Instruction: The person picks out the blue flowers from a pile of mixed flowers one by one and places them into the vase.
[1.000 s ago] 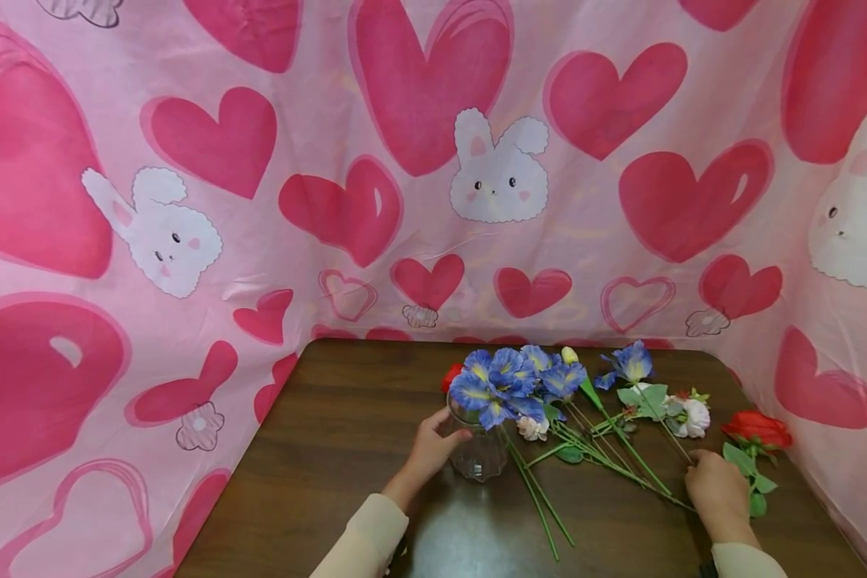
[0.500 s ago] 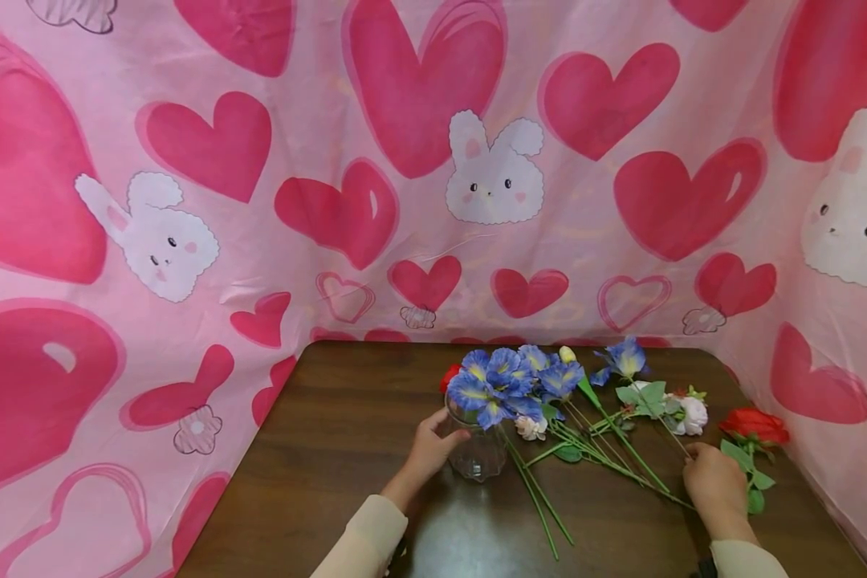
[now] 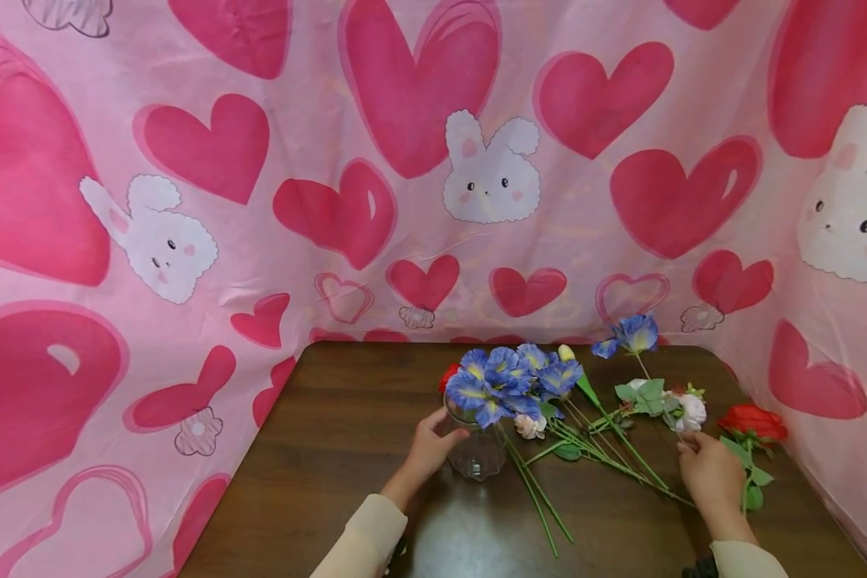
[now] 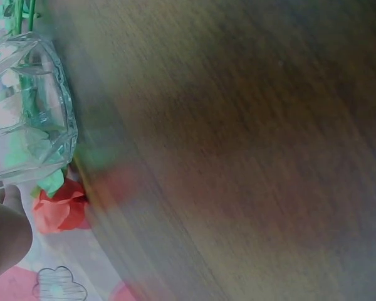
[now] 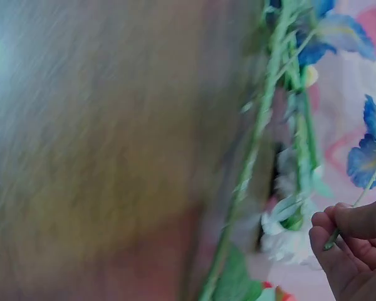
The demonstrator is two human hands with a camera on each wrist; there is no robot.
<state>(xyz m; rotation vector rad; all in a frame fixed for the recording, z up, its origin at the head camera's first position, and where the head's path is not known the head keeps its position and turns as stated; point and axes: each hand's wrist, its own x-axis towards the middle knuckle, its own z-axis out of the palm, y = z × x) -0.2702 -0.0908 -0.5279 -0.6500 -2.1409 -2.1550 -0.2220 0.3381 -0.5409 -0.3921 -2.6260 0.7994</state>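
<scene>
My left hand [image 3: 429, 445] grips the side of a clear ribbed glass vase [image 3: 480, 461], thumb toward me, in the head view. The left wrist view shows the glass wall of the vase [image 4: 59, 116] close up, with part of the hand [image 4: 6, 235] at the edge. On the right, my right hand [image 3: 715, 482] pinches the stem of an artificial blue iris [image 3: 637, 333], its bloom raised over the table's far edge. The stem's green lower end [image 5: 331, 241] pokes out between thumb and fingers in the right wrist view.
Blue irises [image 3: 494, 385] overlap the vase's mouth in the head view. Several green stems [image 3: 607, 457] lie crossed between the hands, with a yellow bud [image 3: 567, 353] and pale flowers [image 3: 692, 413]. A red rose [image 3: 755, 425] lies at right on the brown table [image 3: 318, 466]; heart-printed cloth hangs behind.
My right hand has moved slightly away from me and left, and the iris bloom it holds has risen above the pale flowers. The left hand and vase have stayed in place.
</scene>
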